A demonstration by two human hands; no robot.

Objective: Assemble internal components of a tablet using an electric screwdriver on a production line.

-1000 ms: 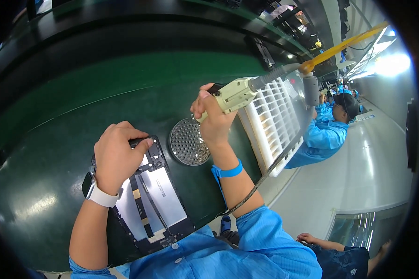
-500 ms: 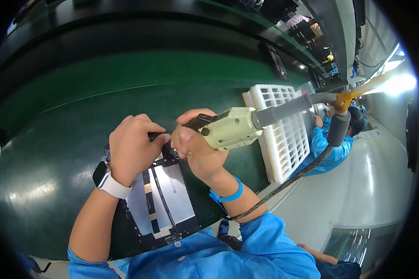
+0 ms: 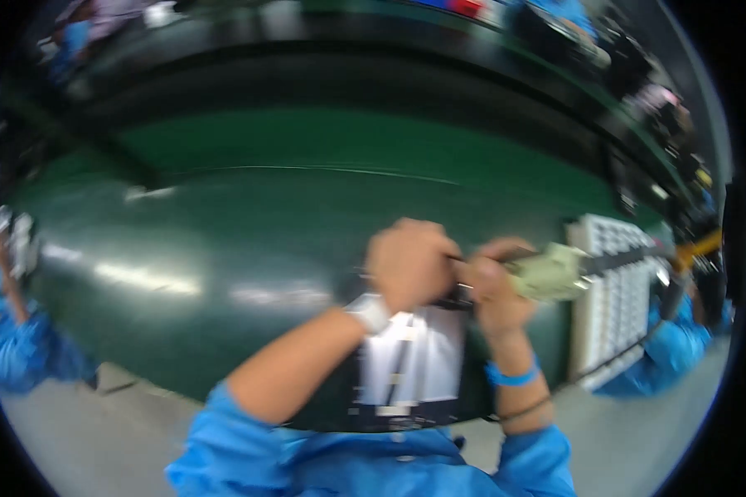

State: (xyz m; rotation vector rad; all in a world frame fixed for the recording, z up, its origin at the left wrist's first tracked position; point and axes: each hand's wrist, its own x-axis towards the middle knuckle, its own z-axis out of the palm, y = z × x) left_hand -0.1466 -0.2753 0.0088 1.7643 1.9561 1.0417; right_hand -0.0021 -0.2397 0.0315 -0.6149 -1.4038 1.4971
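Note:
My right hand is wrapped round a pale green electric screwdriver, held nearly level with its cable end to the right. The tool's front end points left, toward my left hand. My left hand has its fingers curled in over the far edge of an opened tablet-like device. Whatever those fingertips pinch is hidden and blurred. The device has a black frame, silvery-white panels and dark flat strips running down its middle. It lies on the green bench close to my body.
A white gridded tray stands on the bench to the right, with the screwdriver's grey cable passing over it. Co-workers in blue sit at the right and left. A dark shelf runs along the back.
The view has swung left, so the bench, tray and hands appear farther right, and the co-worker at the left has come into sight. Both hands keep their places at the device.

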